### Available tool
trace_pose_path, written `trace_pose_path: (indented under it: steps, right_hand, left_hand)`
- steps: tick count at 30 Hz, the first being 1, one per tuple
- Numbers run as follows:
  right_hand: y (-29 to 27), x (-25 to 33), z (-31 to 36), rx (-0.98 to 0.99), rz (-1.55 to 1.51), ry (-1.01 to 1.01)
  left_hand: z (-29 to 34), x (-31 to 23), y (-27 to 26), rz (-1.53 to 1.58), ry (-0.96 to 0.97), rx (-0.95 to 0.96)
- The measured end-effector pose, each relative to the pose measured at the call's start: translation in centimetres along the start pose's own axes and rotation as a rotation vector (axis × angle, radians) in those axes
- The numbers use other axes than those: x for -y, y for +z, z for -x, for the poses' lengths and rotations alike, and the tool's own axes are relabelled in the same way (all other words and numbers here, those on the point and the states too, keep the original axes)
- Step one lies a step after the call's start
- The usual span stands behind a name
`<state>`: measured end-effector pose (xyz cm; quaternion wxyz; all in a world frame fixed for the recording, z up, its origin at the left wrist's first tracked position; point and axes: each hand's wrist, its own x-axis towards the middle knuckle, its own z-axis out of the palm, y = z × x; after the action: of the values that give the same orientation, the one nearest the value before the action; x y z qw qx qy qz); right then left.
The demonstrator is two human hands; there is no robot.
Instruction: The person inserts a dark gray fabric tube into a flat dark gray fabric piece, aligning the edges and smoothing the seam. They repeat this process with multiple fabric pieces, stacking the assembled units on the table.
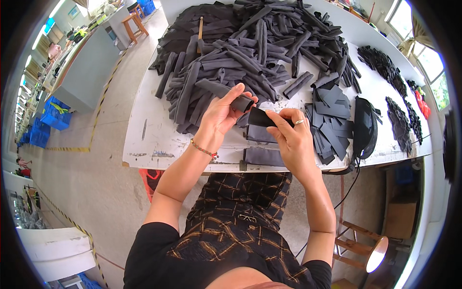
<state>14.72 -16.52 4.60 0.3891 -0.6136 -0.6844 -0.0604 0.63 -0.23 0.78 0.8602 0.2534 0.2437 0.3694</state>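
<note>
My left hand (222,111) is closed around a gray cloth tube (242,103), thumb on top; my right hand (294,137) pinches a flat black strip (260,117) between thumb and fingers. Both are held above the front part of the white table (144,139). Key relation: the tube's open mouth points right and slightly toward my body, and the strip's free left end lies just beside it; whether they touch, I cannot tell. The tube's long axis slants from far left to near right; the strip runs roughly the same way. My left fingers are nearer the mouth. Below, two flat gray pieces (263,156) lie lengthwise along the table's front edge. The tube pile (226,72) limits travel beyond my left hand, the card stack (332,113) to my right. Room remains leftward, over white tabletop.
</note>
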Motion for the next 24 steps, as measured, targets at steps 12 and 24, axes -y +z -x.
trace_pose_path:
  steps: [12, 24]
  right_hand:
    - [0.2, -0.6, -0.8, -0.067, 0.234, -0.087]
    - [-0.7, -0.8, -0.3, -0.069, 0.304, -0.201]
  left_hand:
    - [1.9, -0.2, 0.3, -0.096, 0.071, 0.136]
    - [2.2, -1.5, -0.4, -0.087, -0.043, 0.293]
